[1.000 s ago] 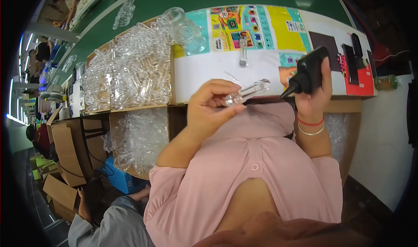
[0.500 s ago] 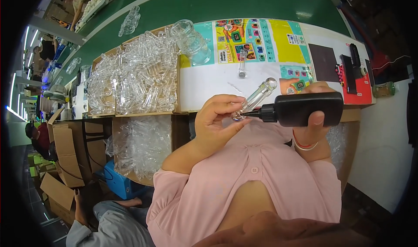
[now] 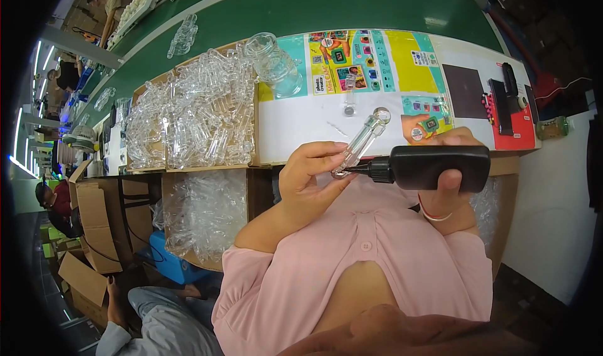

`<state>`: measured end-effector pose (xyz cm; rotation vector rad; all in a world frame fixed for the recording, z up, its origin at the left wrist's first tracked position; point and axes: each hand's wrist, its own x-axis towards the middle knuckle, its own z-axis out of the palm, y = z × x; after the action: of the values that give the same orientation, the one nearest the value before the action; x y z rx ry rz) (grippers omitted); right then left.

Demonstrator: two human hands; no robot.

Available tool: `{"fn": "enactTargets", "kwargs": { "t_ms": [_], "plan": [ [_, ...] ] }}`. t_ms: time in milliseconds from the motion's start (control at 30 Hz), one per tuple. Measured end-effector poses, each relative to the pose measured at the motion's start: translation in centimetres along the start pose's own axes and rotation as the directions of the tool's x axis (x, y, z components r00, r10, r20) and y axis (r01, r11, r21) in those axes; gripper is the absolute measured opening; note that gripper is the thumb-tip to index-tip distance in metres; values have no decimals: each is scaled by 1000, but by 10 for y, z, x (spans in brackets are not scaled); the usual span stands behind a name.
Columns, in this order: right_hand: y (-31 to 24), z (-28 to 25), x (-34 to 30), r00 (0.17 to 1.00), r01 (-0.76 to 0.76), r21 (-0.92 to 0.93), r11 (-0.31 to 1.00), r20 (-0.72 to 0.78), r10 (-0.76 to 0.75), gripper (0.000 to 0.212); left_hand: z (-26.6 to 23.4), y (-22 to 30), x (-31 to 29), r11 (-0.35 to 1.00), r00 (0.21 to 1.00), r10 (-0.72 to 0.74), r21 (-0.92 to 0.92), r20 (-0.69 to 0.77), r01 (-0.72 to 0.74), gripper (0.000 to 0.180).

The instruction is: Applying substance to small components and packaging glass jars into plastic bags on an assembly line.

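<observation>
Before the bench (image 3: 377, 4), left hand (image 3: 306, 179) pinches clear piece (image 3: 364, 137); right hand (image 3: 445, 200) grips black bottle (image 3: 419, 166), nozzle (image 3: 359, 169) at piece's lower end; steady aim, light squeeze seem best.

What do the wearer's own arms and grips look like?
The left grip and right grip are bare, without gloves. Loose, short pink sleeves leave the forearms uncovered; a thin pale bracelet circles the right wrist, none visible on the left.

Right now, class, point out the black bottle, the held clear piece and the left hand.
Black bottle (image 3: 440, 167): head view, middle of its body.
Held clear piece (image 3: 363, 141): head view, along its shaft.
Left hand (image 3: 306, 181): head view, its middle.
</observation>
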<state>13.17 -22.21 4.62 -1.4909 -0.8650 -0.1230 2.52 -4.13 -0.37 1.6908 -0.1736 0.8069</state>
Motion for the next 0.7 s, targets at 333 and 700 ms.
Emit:
{"fn": "enactTargets", "kwargs": {
  "t_ms": [333, 700],
  "plan": [
    [4, 5, 12, 992, -20, 229, 973, -115, 47, 43, -2, 5, 3, 987, 996, 74, 137, 48, -80, 46],
    [-22, -17, 19, 933, 238, 22, 971, 273, -235, 40, -6, 14, 9, 932, 988, 129, 331, 82, -149, 45]
  ]
}}
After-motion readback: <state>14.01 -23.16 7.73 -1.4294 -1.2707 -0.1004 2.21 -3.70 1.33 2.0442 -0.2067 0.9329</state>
